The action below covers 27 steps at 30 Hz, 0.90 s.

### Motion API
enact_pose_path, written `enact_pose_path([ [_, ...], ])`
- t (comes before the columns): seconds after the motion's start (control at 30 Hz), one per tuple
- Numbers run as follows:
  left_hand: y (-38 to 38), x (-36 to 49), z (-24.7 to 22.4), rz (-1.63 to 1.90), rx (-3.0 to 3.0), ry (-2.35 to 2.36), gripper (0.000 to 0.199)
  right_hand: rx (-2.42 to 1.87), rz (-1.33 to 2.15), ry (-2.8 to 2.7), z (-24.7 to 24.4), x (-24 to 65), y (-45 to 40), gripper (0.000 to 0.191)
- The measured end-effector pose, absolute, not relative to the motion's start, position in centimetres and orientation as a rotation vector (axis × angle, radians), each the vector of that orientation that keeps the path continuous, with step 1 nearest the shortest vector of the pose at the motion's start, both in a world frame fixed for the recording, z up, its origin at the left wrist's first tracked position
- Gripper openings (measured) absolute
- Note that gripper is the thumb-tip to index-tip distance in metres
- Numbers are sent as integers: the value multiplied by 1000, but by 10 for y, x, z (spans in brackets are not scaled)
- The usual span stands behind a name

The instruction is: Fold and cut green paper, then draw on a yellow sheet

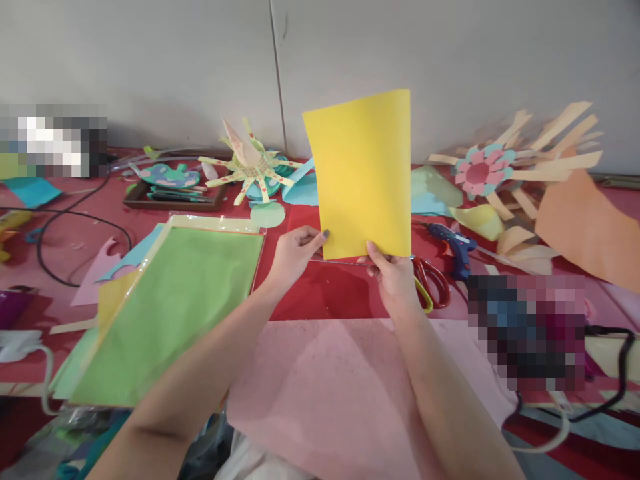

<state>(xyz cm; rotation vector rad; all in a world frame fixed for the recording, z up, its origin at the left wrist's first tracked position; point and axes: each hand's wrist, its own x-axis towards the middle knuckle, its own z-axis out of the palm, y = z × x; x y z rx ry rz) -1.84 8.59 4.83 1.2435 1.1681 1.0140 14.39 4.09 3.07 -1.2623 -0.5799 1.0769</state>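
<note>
A sheet of yellow paper (365,177) is held upright above the red table, its top edge slightly curved. My left hand (296,252) pinches its lower left edge between thumb and fingers. At the bottom edge, my right hand (393,273) grips it with the thumb in front and the fingers behind. Just right of that hand lie scissors (434,283) with red and yellow handles. Below the hands, a large pink sheet (325,387) spreads over the near side of the table.
To the left lies a pack of green paper (185,307). Behind it are a tray of pens (175,200) and a paper craft with starred strips (250,167). A blue glue gun (454,247), a paper flower (484,172) and cables (623,373) are on the right.
</note>
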Motion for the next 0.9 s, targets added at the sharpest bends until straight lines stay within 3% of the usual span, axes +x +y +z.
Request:
enact_pose_path([
  [0.9,85,-18,49,1038,1282,1166,31,-1259,1088,-632,29,145,40,34],
])
